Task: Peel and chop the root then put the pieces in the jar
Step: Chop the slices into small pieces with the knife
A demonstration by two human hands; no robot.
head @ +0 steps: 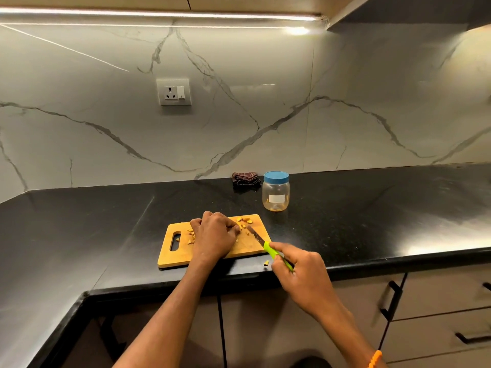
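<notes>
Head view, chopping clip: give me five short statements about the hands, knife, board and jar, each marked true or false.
1. The right hand grips the knife by its green handle. True.
2. The jar stands open. False: its blue lid is on.
3. The left hand rests on the cutting board among the root pieces. True.
4. The jar stands on the board. False: it stands on the countertop behind it.
5. One piece lies off the board near the counter edge. True.

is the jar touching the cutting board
Apart. The head view shows bare black counter between the jar and the cutting board's far edge.
</notes>
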